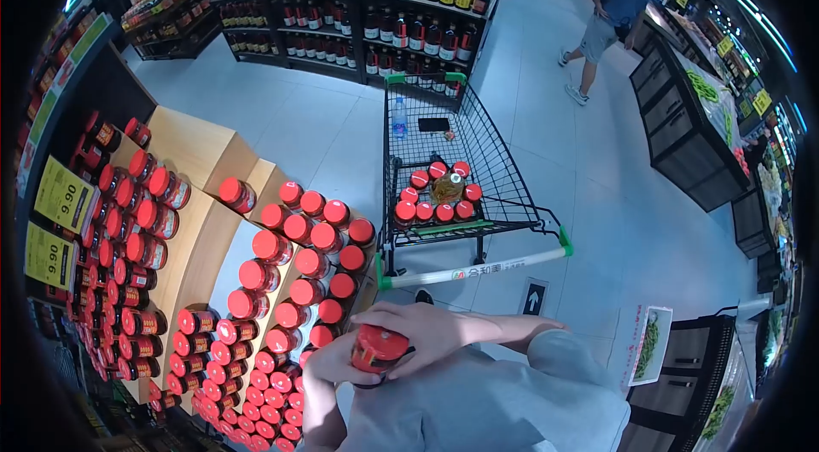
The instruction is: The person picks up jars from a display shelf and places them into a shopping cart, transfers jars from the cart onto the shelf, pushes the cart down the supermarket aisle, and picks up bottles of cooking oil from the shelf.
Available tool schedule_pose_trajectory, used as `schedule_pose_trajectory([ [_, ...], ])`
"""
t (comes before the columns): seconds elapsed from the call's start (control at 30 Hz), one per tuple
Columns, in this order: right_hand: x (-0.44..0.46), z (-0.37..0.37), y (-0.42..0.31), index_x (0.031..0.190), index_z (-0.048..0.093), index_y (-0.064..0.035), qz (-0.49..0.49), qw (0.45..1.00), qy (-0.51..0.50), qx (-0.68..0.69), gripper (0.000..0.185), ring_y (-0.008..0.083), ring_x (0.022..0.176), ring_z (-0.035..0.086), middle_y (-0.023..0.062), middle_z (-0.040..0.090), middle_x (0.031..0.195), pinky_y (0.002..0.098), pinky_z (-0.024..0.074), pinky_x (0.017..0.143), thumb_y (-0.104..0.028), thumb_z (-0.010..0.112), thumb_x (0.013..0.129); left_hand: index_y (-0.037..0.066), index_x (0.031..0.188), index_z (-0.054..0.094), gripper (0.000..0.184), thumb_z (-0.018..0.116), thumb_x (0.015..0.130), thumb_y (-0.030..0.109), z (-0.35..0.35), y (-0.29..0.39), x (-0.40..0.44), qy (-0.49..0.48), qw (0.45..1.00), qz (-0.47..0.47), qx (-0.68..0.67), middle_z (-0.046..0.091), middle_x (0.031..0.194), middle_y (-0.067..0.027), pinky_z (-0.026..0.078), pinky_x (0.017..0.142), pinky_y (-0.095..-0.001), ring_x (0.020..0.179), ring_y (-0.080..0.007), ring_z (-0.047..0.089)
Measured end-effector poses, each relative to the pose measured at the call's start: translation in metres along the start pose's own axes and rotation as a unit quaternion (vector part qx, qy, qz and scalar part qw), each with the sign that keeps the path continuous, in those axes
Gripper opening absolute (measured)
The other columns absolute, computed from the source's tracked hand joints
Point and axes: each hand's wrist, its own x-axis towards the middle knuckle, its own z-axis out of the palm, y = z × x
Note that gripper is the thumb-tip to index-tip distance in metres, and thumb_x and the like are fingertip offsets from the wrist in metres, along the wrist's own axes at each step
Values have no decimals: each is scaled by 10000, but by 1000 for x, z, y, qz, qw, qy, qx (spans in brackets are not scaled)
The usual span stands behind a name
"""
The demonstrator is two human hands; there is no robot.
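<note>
Cradling the red jar (378,348) between our left grip (328,361) and right grip (420,329), we have it close in front of us, beside the display shelf (192,140). It looks like glass, so we judge it compact but weighty, stiff, smooth and breakable, best held around its sides. Both grips are wrapped on it; our right forearm (495,329) crosses inward, our left forearm (321,418) tucked nearer.

Fisheye-curved edges, black corners
</note>
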Motion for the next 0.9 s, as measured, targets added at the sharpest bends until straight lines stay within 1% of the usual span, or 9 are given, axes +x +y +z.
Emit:
schedule_pose_trajectory([
  [0.17,-36,-31,12,1370,441,-71,98,995,25,-24,762,347,933,666,133,557,1190,416,553,774,-340,786,746,-3,1422,409,852,866,744,234,-16,15,85,-184,974,-93,98,542,1347,-79,401,1070,-330,1234,-180,512],
  [0.3,-57,-68,28,1292,503,-54,100,989,110,-27,672,352,908,666,137,581,1128,425,556,755,-275,799,731,5,1451,356,849,824,812,309,-6,25,141,-132,989,44,56,485,1389,-98,351,1101,-323,1289,-160,457],
  [0.4,-62,-121,48,1271,511,-32,129,971,170,-104,667,362,896,663,157,588,1092,429,561,738,-263,814,722,0,1431,389,703,710,918,359,-21,0,178,32,993,92,-70,526,1331,-74,389,1054,-327,1243,-133,484],
  [0.47,-54,-156,76,1270,506,-20,149,951,210,-174,685,364,887,665,165,587,1093,428,564,722,-272,825,719,-6,1299,499,516,630,964,363,-24,-6,196,221,966,29,128,661,1060,-99,500,844,-348,984,-185,636],
  [0.53,-35,-183,126,1278,493,-6,195,924,250,-212,718,365,870,670,173,585,1087,434,568,703,-278,841,712,0,1208,557,447,646,947,352,-12,-15,213,343,858,-46,380,692,905,-109,527,726,-374,816,-232,675],
  [0.57,-24,-193,162,1285,484,-7,216,912,255,-236,723,381,849,671,180,577,1094,445,569,700,-285,838,719,27,1046,616,332,662,925,333,-16,-38,222,360,818,2,449,680,773,-115,531,651,-403,711,-292,656],
  [0.67,18,-208,297,1309,464,-13,242,891,283,-261,705,407,834,664,217,535,1135,479,563,693,-288,790,747,95,855,653,264,673,887,356,-15,-68,247,431,688,-53,582,657,674,-66,518,611,-396,695,-268,654],
  [0.77,57,-199,420,1343,442,-42,269,878,283,-276,702,409,947,639,192,528,1143,491,556,734,-222,758,743,106,811,656,255,685,857,356,-15,-57,262,507,709,-161,462,648,663,-65,510,578,-386,632,-259,641],
  [0.9,94,-179,542,1356,434,-77,286,876,270,-279,707,406,1031,612,183,524,1164,480,547,790,-161,761,735,114,790,658,232,705,825,338,-17,-60,265,516,684,-134,498,630,634,-46,502,545,-381,582,-242,631],
])
